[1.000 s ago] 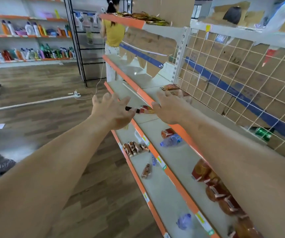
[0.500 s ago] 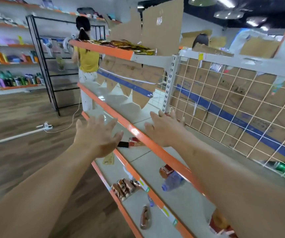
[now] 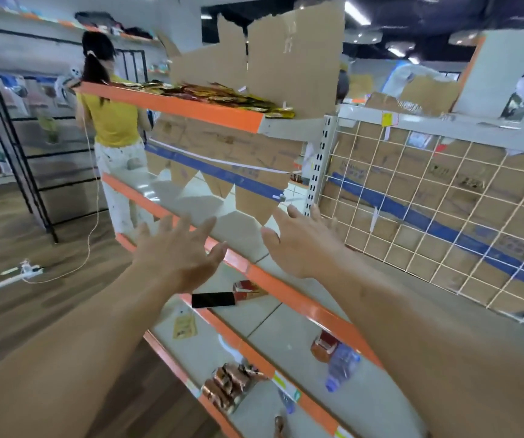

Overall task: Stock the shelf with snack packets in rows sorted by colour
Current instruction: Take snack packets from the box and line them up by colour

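Note:
Both my hands reach forward, empty, with fingers spread. My left hand (image 3: 180,252) hovers in front of the orange-edged middle shelf (image 3: 289,292). My right hand (image 3: 298,241) is over that shelf, near the wire grid back. A heap of yellow and red snack packets (image 3: 219,96) lies on the top shelf (image 3: 172,105), well above both hands. Brown snack packets (image 3: 230,384) sit in a short row on the lowest shelf. A red packet (image 3: 248,287) and a yellow packet (image 3: 184,325) lie on the shelves below my hands.
A black phone (image 3: 213,300) lies by the red packet. A plastic bottle (image 3: 339,366) and a red jar (image 3: 325,344) lie on the lower shelf. A person in a yellow top (image 3: 112,121) stands at the shelf's far end. A white cable (image 3: 17,273) crosses the wooden floor.
My view has tilted upward, bringing the top shelf and its packets into sight. Both hands have risen from the lower shelf edge to the middle shelf, still empty and spread.

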Demonstrator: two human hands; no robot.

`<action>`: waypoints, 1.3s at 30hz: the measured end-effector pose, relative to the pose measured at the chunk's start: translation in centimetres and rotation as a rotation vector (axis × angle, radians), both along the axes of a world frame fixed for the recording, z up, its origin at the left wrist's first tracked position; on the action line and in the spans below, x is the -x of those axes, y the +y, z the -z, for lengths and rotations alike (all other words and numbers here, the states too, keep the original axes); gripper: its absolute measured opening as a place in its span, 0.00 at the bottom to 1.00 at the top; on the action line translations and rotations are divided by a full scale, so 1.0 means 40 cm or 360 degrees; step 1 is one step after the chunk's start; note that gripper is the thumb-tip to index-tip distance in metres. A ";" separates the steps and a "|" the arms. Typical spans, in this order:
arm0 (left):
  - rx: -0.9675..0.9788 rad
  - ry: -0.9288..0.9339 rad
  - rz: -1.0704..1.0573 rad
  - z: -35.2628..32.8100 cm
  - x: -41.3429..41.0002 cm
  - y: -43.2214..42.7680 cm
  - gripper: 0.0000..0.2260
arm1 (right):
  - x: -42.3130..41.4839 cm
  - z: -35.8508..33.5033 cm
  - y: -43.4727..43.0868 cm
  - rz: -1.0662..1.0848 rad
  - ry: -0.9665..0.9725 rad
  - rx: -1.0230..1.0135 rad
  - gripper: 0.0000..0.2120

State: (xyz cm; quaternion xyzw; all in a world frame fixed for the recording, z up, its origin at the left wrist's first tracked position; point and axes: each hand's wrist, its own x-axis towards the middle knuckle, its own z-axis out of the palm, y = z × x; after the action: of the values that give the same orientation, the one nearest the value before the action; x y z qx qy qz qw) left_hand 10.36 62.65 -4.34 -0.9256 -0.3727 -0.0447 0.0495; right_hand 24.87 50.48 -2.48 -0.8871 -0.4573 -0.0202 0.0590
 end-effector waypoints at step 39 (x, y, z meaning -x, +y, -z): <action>-0.0100 -0.0087 0.0640 -0.046 -0.279 1.013 0.28 | -0.142 -0.018 0.884 0.0627 0.0049 -0.0038 0.27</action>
State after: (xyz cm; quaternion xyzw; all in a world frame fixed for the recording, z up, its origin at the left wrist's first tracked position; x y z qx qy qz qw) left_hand 21.53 103.18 -2.49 -0.9778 -0.1801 -0.0903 0.0583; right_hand 30.55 85.85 -1.77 -0.9589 -0.2737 -0.0234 0.0714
